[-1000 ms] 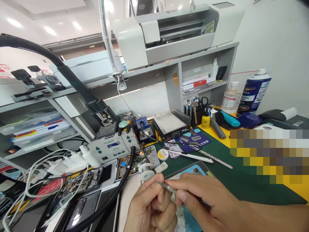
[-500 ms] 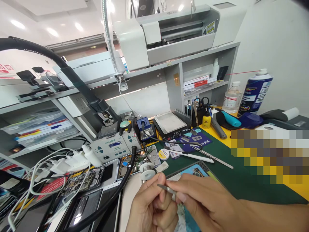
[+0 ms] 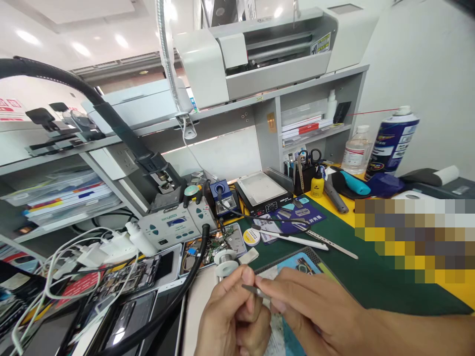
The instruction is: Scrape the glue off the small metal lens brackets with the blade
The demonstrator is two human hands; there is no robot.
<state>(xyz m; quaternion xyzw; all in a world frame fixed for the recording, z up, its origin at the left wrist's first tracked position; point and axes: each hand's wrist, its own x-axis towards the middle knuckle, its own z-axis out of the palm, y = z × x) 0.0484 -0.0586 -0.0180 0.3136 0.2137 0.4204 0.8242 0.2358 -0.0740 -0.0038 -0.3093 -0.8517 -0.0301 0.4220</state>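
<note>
My right hand (image 3: 315,309) grips slim metal tweezers (image 3: 254,290) low in the view, their tips pointing left. My left hand (image 3: 232,319) is curled with its thumb and fingertips pinched at the tweezers' tips; whatever sits between them is too small to see. Both hands hover over a blue work mat (image 3: 302,264) lying on the green bench mat (image 3: 356,277). A solder spool (image 3: 227,264) stands just behind my left hand.
A soldering station (image 3: 174,225), a blue tip holder (image 3: 221,195) and a hot plate (image 3: 261,190) line the back. Opened phones (image 3: 133,279), white chargers (image 3: 111,247) and a black hose (image 3: 181,291) crowd the left. A spray can (image 3: 391,141) and a bottle (image 3: 356,148) stand far right.
Both hands have held nearly the same place, drifting slightly right in view with small finger shifts around the tweezers' tips.
</note>
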